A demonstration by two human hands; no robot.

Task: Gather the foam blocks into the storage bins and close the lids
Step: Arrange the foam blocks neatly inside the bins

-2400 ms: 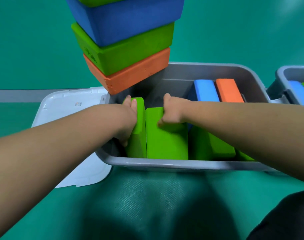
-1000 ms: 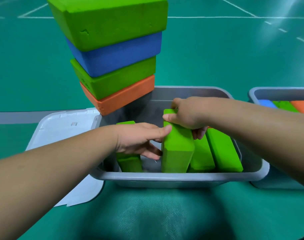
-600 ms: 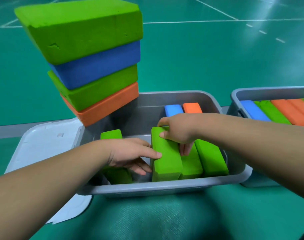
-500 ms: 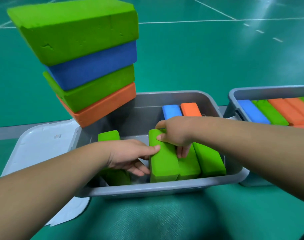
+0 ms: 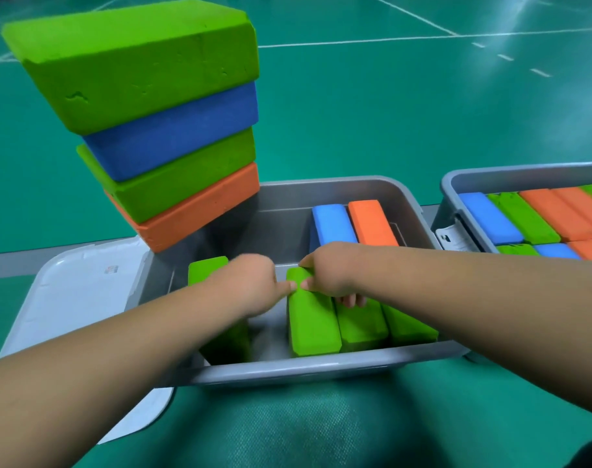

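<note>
The green block (image 5: 313,319) stands on edge in the near bin (image 5: 321,371). Its long axis runs from 12 to 6 o'clock, and two neighbouring blocks (image 5: 362,324) press against it at its 3 o'clock. The right hand (image 5: 328,275) grips its 12 o'clock end, fingers curled down the far side and thumb on top. The left hand (image 5: 250,285) is blurred and holds nothing; it reaches in from 9 o'clock with one straight fingertip touching the block's left edge. A gap opens at 9 o'clock, with a lone block (image 5: 206,268) beyond it. The next move probably presses the block toward 3 o'clock, which suits the left hand. A stack (image 5: 173,146) of four blocks waits at 11 o'clock.
</note>
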